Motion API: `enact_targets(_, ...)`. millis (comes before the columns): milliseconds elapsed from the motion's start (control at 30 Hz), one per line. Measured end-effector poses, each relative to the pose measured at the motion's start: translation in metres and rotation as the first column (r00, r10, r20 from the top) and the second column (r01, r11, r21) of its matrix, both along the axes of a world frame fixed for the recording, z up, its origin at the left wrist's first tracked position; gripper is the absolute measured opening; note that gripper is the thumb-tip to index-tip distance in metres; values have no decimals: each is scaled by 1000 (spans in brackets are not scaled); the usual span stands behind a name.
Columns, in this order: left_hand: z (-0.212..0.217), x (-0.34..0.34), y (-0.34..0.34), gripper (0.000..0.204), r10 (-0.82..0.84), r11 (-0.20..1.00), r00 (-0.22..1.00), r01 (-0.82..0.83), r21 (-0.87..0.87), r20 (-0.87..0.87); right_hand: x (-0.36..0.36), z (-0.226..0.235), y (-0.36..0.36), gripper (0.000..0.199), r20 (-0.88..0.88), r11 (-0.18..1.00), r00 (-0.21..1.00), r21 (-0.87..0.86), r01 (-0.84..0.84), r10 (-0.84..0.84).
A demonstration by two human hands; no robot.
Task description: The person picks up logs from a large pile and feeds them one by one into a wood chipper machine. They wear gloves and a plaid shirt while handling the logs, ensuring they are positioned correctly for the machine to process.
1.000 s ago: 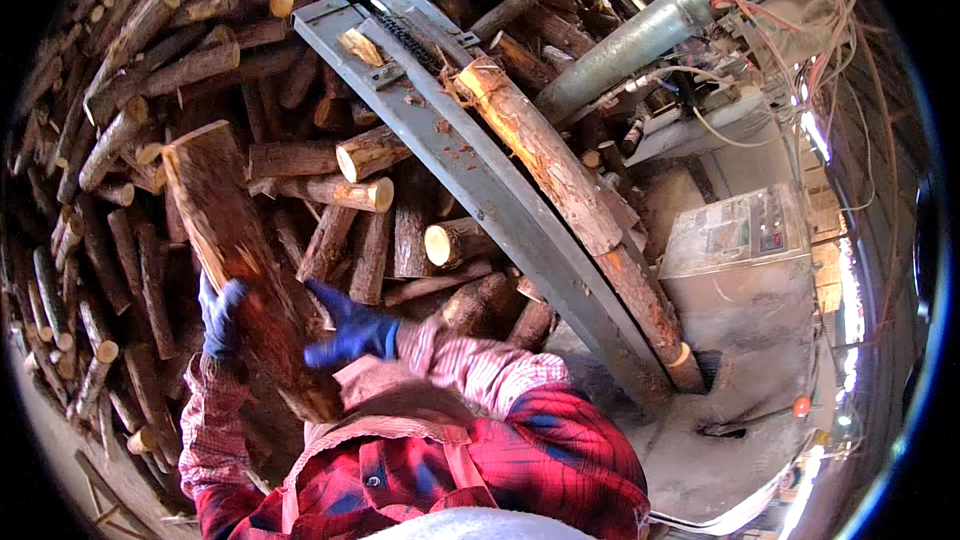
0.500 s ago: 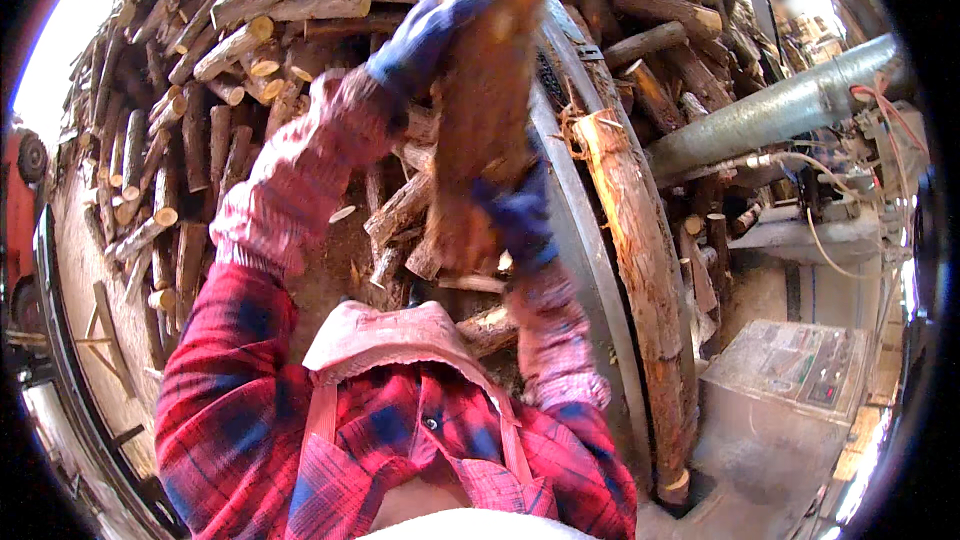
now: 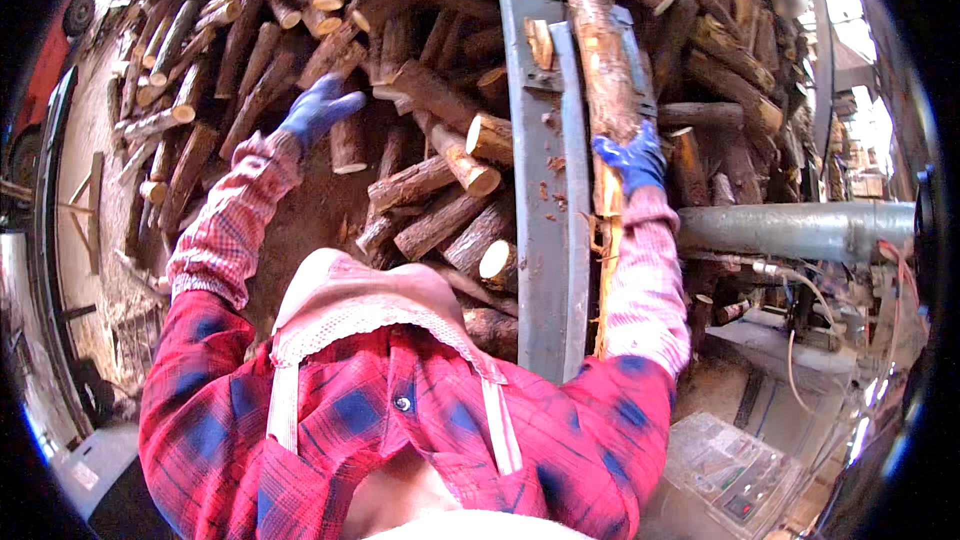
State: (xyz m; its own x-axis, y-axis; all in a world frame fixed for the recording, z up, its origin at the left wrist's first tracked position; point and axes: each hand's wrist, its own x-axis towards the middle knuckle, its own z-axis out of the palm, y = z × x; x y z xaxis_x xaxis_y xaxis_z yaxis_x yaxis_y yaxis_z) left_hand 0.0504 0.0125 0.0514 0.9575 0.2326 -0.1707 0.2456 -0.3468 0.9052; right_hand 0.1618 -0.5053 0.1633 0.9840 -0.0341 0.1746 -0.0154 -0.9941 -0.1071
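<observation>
A bark-covered log (image 3: pixel 603 65) lies lengthwise in the grey metal trough (image 3: pixel 548 280), on its right side. My right hand (image 3: pixel 635 158), in a blue glove, grips the near part of this log. Close behind that hand another log (image 3: pixel 606 270) with torn, pale wood continues along the trough, partly hidden by my right forearm. Away to the left my left hand (image 3: pixel 322 108), also gloved in blue, is raised with its fingers spread and nothing in it. Below and beyond it are logs of the pile (image 3: pixel 345 140).
A large heap of cut logs (image 3: pixel 430 175) fills the far side and the space left of the trough. To the right a thick metal cylinder (image 3: pixel 800 228) points at the trough, with hoses beside it. A control box (image 3: pixel 735 470) stands at near right.
The log that both hands held up now lies in the trough. My left hand has let go and moved left; my right hand has moved right and stays on the log.
</observation>
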Motion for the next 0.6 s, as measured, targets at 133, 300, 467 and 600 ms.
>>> enact_targets(133, -102, -130, 61, 55, 202, 976, 939, -169, 140, -278, -21, 5, -8, 106, -149, 991, 989, 130, 43, -24)
enact_targets(300, -270, -339, 96, 46, 443, 788, 635, -612, -63, -633, -29, -15, -29, 91, -70, 971, 990, 211, -109, 126)
enact_targets(467, -288, -347, 79, 39, 293, 697, 451, -704, -135, -843, -52, -8, -40, 97, -137, 943, 987, 330, -30, 79)
enact_targets(600, -275, -298, 83, 46, 267, 890, 604, -454, -49, -751, -51, -33, -43, 103, -163, 922, 983, 386, -18, 88)
